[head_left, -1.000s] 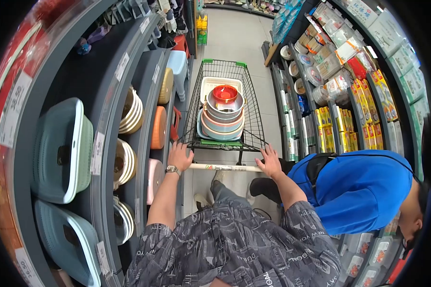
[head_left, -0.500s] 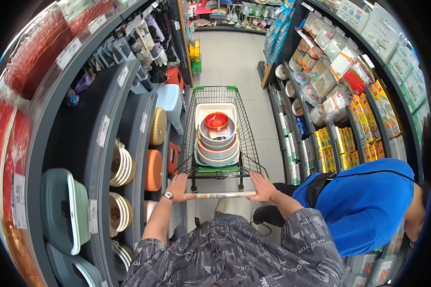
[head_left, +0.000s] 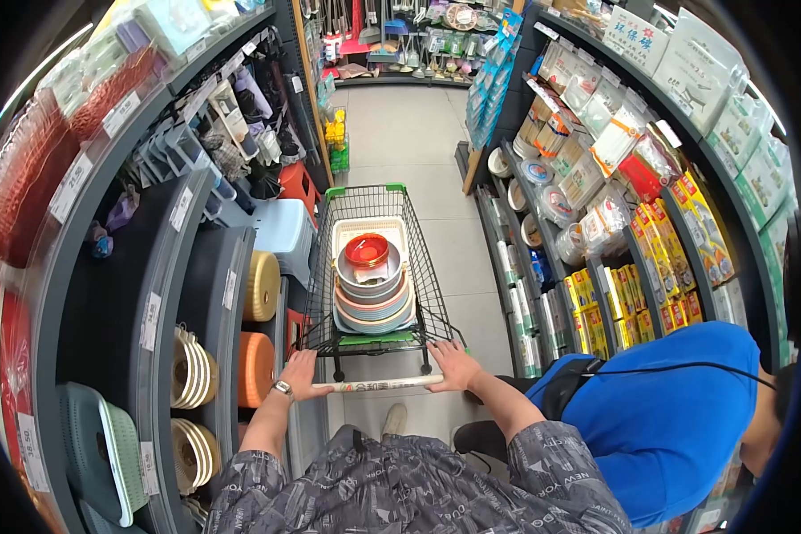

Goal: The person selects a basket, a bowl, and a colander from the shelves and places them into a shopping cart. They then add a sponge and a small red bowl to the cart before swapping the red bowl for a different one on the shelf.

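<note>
- Compared with one second ago, the shopping cart [head_left: 316, 294] has rolled further down the aisle. It and both hands now sit lower in the frame, and more of the grey floor shows at the top.
- The teal lidded baskets [head_left: 107, 445], large at the left before, have slid to the lower left corner. The person in a blue shirt [head_left: 667, 409] remains at the lower right.
- The cart is black wire mesh with a green front rim. Its handle [head_left: 378, 385] is a pale round bar just below the centre of the frame.
- Inside the cart, a stack of round plastic basins [head_left: 374, 303] in grey and pink stands on a white rectangular tray [head_left: 369, 227], and a glossy red bowl [head_left: 367, 250] lies on top.
- On the left shelf are round ribbed baskets, one yellow [head_left: 262, 285] and one orange [head_left: 256, 368].
- The left hand [head_left: 301, 369] lies on the left end of the handle, fingers stretched forward over the bar and not clenched. A metal wristwatch [head_left: 282, 388] is on the wrist.
- The right hand [head_left: 451, 365] rests palm down on the right end, fingers loose and pointing forward. Both forearms are extended.
</note>
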`<action>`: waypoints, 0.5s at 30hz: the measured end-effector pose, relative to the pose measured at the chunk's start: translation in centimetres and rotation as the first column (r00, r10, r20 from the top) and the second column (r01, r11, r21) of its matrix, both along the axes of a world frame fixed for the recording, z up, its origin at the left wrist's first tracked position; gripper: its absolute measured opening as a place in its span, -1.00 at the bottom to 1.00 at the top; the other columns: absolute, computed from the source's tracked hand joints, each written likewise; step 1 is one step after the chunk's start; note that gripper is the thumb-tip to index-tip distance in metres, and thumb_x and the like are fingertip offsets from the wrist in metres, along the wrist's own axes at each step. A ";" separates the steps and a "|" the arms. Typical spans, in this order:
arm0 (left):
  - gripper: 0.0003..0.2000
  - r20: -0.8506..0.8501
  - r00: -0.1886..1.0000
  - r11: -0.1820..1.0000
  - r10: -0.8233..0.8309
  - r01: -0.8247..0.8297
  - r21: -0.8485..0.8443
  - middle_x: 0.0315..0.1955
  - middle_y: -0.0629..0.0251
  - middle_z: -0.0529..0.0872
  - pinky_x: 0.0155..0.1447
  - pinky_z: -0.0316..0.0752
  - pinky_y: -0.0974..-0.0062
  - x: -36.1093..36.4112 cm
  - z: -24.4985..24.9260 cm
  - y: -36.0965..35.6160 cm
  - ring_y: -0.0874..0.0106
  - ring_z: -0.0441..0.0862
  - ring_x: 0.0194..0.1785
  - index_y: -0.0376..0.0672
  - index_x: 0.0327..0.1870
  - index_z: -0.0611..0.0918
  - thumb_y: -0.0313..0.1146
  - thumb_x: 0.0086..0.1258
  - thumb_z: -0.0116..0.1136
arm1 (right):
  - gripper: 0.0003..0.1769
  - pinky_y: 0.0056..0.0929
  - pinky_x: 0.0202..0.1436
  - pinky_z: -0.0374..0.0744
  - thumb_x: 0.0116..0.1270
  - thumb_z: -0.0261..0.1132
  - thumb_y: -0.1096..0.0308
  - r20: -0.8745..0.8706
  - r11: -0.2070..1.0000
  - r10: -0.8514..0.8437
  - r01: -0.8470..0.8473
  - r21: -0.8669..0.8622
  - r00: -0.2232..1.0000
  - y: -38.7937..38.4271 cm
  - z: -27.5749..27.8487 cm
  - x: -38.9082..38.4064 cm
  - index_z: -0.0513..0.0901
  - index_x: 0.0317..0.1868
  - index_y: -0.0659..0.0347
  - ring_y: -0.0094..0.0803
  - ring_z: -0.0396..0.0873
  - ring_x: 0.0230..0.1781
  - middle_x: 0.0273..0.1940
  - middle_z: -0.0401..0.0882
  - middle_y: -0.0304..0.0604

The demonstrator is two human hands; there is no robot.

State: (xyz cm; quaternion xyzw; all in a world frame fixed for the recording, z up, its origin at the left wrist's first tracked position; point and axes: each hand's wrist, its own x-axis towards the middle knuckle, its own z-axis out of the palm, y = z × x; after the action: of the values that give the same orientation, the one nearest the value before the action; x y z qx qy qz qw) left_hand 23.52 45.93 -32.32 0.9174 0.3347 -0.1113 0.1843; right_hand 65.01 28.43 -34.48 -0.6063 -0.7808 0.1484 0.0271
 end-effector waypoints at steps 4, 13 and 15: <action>0.09 0.015 0.999 0.998 0.047 -0.047 -0.029 0.36 -0.25 0.42 0.62 0.11 0.12 1.0 0.4 1.8 -0.06 0.27 0.50 -0.58 0.38 0.33 0.39 0.16 0.27 | 0.31 0.13 0.53 0.18 0.10 0.30 -0.48 0.003 1.000 0.011 -0.011 0.025 1.000 2.4 -0.4 1.0 0.18 0.54 0.48 0.12 0.31 0.40 0.35 0.36 0.28; -0.06 0.129 0.987 0.993 0.093 -0.102 0.066 0.36 -0.21 0.44 0.63 0.12 0.08 2.0 -1.9 6.7 -0.07 0.31 0.48 -0.48 0.40 0.36 0.26 0.28 0.24 | 0.32 0.12 0.52 0.19 0.10 0.29 -0.51 0.000 0.995 0.033 -0.033 0.095 0.999 7.8 -1.2 2.9 0.19 0.53 0.48 0.13 0.37 0.34 0.27 0.42 0.27; -0.12 0.159 0.984 0.987 0.080 -0.101 0.129 0.32 -0.20 0.47 0.62 0.13 0.09 2.1 -2.2 7.9 -0.05 0.35 0.45 -0.47 0.38 0.39 0.21 0.32 0.22 | 0.32 0.13 0.52 0.19 0.10 0.29 -0.51 0.019 0.997 0.023 -0.024 0.071 1.000 9.1 -1.2 3.2 0.19 0.54 0.48 0.14 0.36 0.34 0.30 0.41 0.28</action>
State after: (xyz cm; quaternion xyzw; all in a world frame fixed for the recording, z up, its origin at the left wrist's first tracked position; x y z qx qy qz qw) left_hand 25.60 53.85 -34.47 0.9175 0.3677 -0.0087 0.1514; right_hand 68.17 37.54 -35.67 -0.5971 -0.7929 0.1153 0.0397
